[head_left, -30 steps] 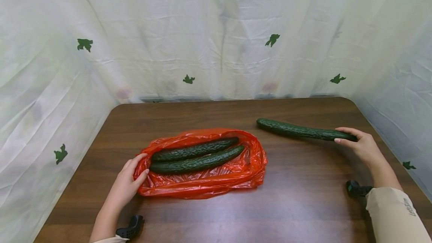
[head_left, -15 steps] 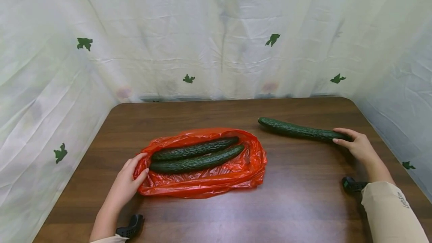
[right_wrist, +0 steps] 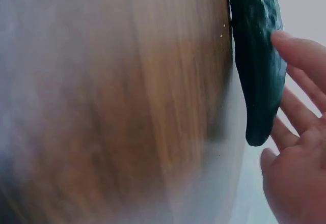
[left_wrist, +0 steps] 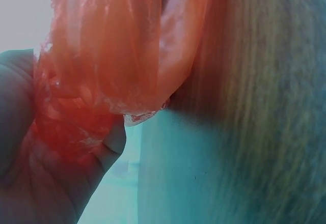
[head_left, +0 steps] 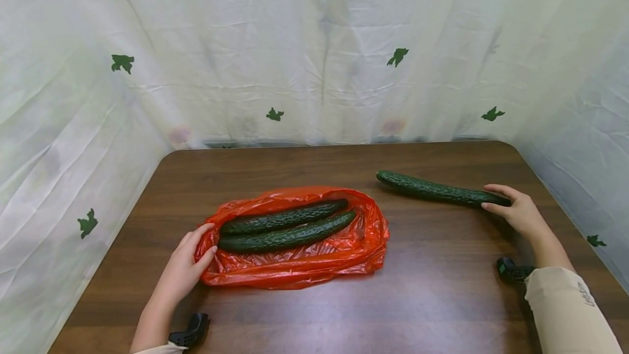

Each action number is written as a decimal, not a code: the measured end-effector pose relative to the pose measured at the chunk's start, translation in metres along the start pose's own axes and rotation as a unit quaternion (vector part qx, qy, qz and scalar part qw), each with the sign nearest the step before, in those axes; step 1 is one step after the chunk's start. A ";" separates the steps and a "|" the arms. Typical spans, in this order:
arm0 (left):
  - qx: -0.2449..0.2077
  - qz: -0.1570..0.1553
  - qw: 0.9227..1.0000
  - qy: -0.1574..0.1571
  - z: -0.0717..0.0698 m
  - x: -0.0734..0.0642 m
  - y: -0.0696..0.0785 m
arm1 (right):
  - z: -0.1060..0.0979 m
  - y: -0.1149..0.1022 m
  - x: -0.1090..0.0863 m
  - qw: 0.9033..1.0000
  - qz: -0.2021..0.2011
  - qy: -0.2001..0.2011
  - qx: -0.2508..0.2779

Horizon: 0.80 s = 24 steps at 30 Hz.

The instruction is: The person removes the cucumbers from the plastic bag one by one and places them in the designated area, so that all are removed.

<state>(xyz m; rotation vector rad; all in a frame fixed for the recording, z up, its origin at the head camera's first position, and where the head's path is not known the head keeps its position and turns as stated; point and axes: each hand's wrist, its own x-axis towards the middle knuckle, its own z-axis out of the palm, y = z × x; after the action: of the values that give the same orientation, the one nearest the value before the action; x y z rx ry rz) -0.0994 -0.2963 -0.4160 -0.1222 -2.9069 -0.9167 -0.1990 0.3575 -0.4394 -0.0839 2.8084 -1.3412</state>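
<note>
In the head view, my left hand (head_left: pixel 185 260) grips the left edge of a crinkled red plastic bag (head_left: pixel 295 276), thumb on the near side and fingers on the far side. The bag lies with its mouth spread. Inside it, two dark green cucumbers (head_left: pixel 290 237) lie side by side. To the right, my right hand (head_left: pixel 523 214) holds the right end of a third cucumber (head_left: pixel 432 190) between thumb and fingers. This cucumber lies slantwise, its other end pointing left and away. The right wrist view shows a fingertip (right_wrist: pixel 281 34) against its bumpy skin.
Everything lies on a brown wooden table (head_left: pixel 344 316) with rounded far corners. Pale curtains (head_left: pixel 314 70) with green leaf prints stand behind it and along both sides. Black wrist devices (head_left: pixel 191 330) sit near both sleeves.
My right hand has moved slightly left, and the left end of the cucumber it holds has shifted a little away and to the right. The left hand and the bag look unmoved.
</note>
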 end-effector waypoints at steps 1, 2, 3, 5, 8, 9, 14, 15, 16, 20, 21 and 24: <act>0.001 0.002 1.000 0.002 0.000 0.000 0.000 | 0.000 -0.002 0.000 1.000 0.000 0.002 -0.004; 0.001 0.004 1.000 0.003 0.000 0.000 0.000 | 0.000 -0.003 -0.001 1.000 -0.001 0.005 -0.006; 0.002 0.006 1.000 0.006 0.001 0.000 -0.001 | 0.000 -0.005 -0.001 1.000 -0.002 0.007 -0.006; 0.002 0.010 1.000 0.009 0.001 -0.001 -0.001 | 0.001 -0.009 -0.002 1.000 -0.004 0.013 -0.004; 0.001 0.012 1.000 0.009 0.001 -0.001 0.000 | 0.002 -0.014 -0.004 1.000 -0.013 0.022 0.001; 0.001 0.012 1.000 0.010 0.001 -0.001 0.001 | 0.003 -0.015 -0.004 1.000 -0.014 0.023 0.004; 0.000 0.014 1.000 0.012 0.000 0.000 0.002 | 0.004 -0.027 -0.005 1.000 -0.011 0.017 0.024; 0.000 0.014 1.000 0.012 0.001 0.000 0.002 | 0.004 -0.030 -0.005 0.999 -0.011 0.016 0.025; 0.000 0.013 1.000 0.012 0.000 0.000 0.002 | 0.005 -0.034 -0.005 0.999 -0.014 0.015 0.027; 0.002 0.014 1.000 0.011 0.000 -0.001 0.002 | 0.008 -0.049 -0.004 0.999 -0.034 0.020 0.030; 0.002 0.014 1.000 0.012 0.000 -0.001 0.002 | 0.009 -0.053 -0.004 0.998 -0.041 0.020 0.033; 0.002 0.016 1.000 0.013 0.001 -0.001 0.002 | 0.014 -0.065 -0.005 0.996 -0.067 0.016 0.050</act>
<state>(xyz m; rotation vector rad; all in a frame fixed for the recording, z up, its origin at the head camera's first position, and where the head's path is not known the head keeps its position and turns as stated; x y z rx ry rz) -0.0987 -0.2947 -0.4156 -0.1558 -2.8747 -0.9014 -0.1914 0.3063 -0.3971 -0.2531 2.8020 -1.5205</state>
